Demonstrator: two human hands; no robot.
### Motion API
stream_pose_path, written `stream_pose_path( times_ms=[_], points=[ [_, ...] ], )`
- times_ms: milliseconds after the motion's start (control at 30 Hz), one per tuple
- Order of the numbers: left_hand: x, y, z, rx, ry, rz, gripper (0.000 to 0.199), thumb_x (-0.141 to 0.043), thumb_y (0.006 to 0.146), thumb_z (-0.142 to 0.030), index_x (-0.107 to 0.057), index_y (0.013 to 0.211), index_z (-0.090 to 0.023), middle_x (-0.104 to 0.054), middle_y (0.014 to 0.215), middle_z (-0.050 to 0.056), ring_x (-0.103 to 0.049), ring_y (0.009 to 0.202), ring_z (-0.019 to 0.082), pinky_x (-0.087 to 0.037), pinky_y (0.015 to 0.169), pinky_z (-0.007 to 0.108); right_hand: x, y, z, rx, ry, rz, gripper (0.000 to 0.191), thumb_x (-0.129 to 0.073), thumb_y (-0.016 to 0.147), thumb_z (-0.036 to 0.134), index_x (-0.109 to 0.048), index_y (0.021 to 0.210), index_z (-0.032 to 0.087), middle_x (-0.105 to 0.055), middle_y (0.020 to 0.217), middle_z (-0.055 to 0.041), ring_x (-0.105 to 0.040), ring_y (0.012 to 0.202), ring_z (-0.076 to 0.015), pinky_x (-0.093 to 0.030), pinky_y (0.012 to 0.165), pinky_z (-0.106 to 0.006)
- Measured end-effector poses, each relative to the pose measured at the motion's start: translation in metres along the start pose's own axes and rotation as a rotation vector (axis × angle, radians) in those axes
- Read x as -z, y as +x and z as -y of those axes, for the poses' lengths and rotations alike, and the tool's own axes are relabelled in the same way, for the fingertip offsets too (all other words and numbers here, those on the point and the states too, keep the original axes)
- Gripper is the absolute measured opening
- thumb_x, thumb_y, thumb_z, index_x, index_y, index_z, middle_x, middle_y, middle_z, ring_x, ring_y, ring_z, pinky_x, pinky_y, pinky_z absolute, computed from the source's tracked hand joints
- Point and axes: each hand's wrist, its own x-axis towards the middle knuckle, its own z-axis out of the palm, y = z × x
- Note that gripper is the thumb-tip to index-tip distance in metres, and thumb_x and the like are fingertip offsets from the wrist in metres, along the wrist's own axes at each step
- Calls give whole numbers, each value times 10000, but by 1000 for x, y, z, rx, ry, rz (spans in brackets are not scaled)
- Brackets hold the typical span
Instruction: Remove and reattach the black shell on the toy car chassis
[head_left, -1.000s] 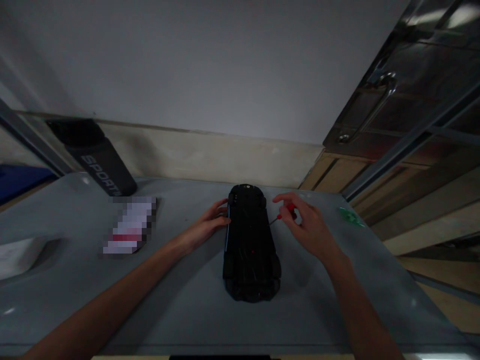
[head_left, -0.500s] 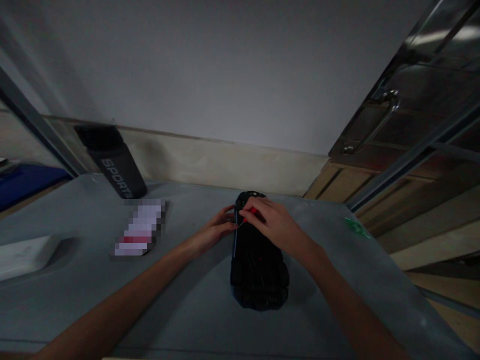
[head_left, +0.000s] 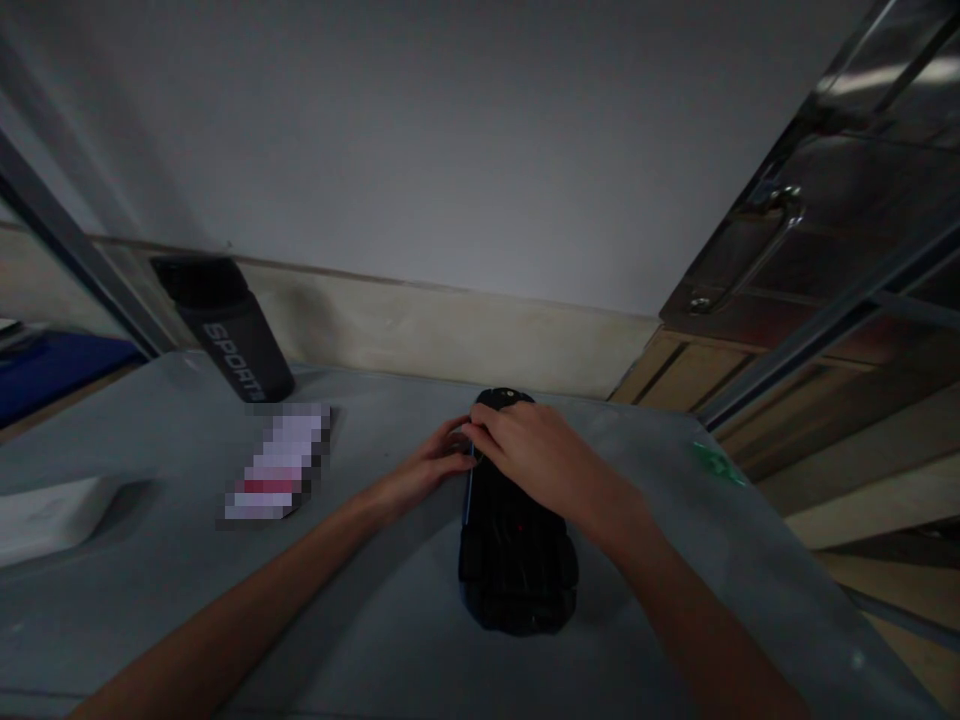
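Observation:
A toy car (head_left: 517, 560) lies upside down on the grey table, its black underside facing up and a blue edge showing along its left. My left hand (head_left: 431, 462) holds the car's left side near the far end, thumb and fingers against the edge. Over the car's far half, my right hand (head_left: 544, 455) is closed with the fingertips pinched together at the left edge, close to my left fingers. The red-handled screwdriver seen in it a moment ago is now hidden behind the fingers; its tip is too dim to make out.
A dark sports bottle (head_left: 236, 335) stands against the wall at the back left. Before it lies a phone (head_left: 277, 465), its screen blurred out. A white object (head_left: 52, 520) sits at the far left, and a small green piece (head_left: 718, 463) near the table's right edge.
My right hand has rolled over and moved slightly left, so its fingers now cover the red screwdriver handle. The left hand and the car have stayed nearly in place.

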Motion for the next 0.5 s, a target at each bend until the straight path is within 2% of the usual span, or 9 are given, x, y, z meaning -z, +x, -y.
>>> stream_pose_path(
  times_ms=[200, 333, 500],
  points=[
    [-5, -1, -7, 38, -32, -17, 604, -1009, 735, -277, -779, 1291, -241, -812, 1331, 80, -682, 1367, 331, -450, 1237, 457, 6, 1, 0, 20, 82, 65, 165, -534, 1191, 222, -686, 1209, 162, -814, 1083, -123, -764, 1012, -259, -495, 836, -350],
    [-4, -2, -7, 37, -34, -13, 562, -986, 769, -271, -777, 1290, -247, -818, 1356, 88, -699, 1374, 337, -476, 1221, 465, 13, 0, -3, 59, 226, 91, 81, -585, 1120, 124, -637, 1148, 180, -776, 1127, -112, -722, 1093, -246, -507, 958, -362],
    [-4, -3, -7, 30, -26, 0, 581, -976, 791, -283, -766, 1332, -249, -809, 1381, 89, -690, 1399, 345, -483, 1208, 468, 17, 1, 2, 18, 234, 68, 60, -622, 1070, 145, -645, 1085, 198, -767, 1095, -94, -697, 1038, -239, -479, 907, -354]
  ],
)
